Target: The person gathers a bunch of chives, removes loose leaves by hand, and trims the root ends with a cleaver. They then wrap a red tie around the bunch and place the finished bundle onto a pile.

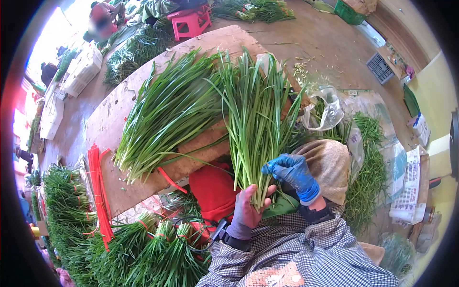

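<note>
My left hand, in a greyish-purple glove, is wrapped round the pale lower stems of a bunch of long green stalks. The leafy tops of that bunch point away from me over the board's right part. Just right of the stems, my right hand wears a blue glove, its fingers pinched together beside the bunch; what they hold, if anything, is too small to tell. A larger loose pile of stalks lies on the wooden board to the left. Red ties hang over the board's left edge.
Tied green bundles stand at the lower left. Loose greens lie on plastic sheeting at the right, near a clear plastic bag. A pink stool, white crates, a green crate and other people appear farther off.
</note>
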The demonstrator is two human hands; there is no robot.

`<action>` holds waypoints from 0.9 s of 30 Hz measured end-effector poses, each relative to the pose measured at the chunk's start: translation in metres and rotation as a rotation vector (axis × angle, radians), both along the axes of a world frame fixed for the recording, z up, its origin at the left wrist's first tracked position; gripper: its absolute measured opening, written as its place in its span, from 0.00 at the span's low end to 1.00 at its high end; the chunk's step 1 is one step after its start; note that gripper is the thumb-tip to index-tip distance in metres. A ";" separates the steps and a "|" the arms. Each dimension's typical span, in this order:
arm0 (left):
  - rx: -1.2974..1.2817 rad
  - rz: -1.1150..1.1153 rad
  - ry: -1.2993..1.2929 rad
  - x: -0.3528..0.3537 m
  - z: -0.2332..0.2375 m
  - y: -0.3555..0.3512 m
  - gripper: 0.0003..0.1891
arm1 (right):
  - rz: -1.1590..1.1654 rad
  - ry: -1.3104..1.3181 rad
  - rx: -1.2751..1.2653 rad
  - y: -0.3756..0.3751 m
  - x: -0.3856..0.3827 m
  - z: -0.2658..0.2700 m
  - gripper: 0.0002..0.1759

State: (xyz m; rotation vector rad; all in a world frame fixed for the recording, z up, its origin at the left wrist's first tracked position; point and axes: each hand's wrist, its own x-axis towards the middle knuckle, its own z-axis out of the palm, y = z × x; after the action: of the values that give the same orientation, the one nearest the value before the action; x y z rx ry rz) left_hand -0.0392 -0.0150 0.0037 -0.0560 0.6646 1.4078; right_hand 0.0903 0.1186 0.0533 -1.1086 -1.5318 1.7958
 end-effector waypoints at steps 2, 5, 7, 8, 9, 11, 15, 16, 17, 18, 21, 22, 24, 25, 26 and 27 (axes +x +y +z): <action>0.017 0.004 -0.046 0.000 0.000 0.000 0.24 | -0.001 -0.040 0.066 0.001 0.004 -0.003 0.06; 0.027 0.004 -0.109 0.000 0.004 0.001 0.25 | 0.008 -0.032 0.143 0.001 0.005 0.009 0.07; 0.019 0.001 -0.127 0.000 0.007 0.002 0.26 | 0.019 -0.006 0.166 -0.001 0.003 0.014 0.07; 0.015 -0.001 -0.130 0.000 0.008 0.002 0.26 | 0.030 0.020 0.190 -0.002 0.003 0.017 0.07; 0.012 -0.003 -0.133 -0.001 0.008 0.002 0.26 | 0.030 0.021 0.190 -0.001 0.004 0.023 0.07; 0.031 0.003 -0.144 -0.001 0.007 0.002 0.26 | -0.077 0.118 0.043 0.003 0.010 0.037 0.07; 0.002 0.022 -0.045 -0.003 0.003 0.003 0.26 | -0.027 -0.201 0.288 0.020 0.054 -0.009 0.10; 0.004 0.028 -0.045 -0.002 0.008 0.004 0.26 | -0.011 -0.330 0.303 0.016 0.058 -0.012 0.16; -0.028 0.025 0.055 -0.001 0.014 0.005 0.25 | -0.005 -0.328 0.309 0.012 0.058 -0.014 0.16; -0.063 0.023 0.155 0.001 0.018 0.006 0.24 | 0.072 -0.409 0.348 0.006 0.055 -0.014 0.18; -0.138 -0.006 0.410 0.010 0.008 0.008 0.20 | 0.116 -0.304 0.261 -0.008 0.029 -0.008 0.24; -0.116 -0.006 0.458 0.012 0.004 0.008 0.15 | 0.126 -0.323 0.313 -0.009 0.023 -0.014 0.25; -0.102 0.027 0.530 0.018 -0.001 0.010 0.13 | 0.204 -0.593 0.486 -0.008 0.016 -0.010 0.29; -0.092 0.063 0.591 0.020 -0.006 0.010 0.12 | 0.206 -0.589 0.487 -0.008 0.012 -0.004 0.29; -0.030 0.106 0.507 0.022 -0.015 0.009 0.11 | 0.247 -0.547 0.524 -0.010 0.008 0.002 0.26; -0.032 0.107 0.498 0.028 -0.033 0.006 0.11 | 0.287 -0.515 0.559 -0.012 0.006 0.008 0.24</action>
State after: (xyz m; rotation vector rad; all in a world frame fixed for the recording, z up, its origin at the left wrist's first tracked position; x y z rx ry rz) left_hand -0.0115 -0.0091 -0.0296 0.2443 1.1076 1.5267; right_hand 0.0961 0.1066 0.0611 -1.1472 -2.4097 1.1408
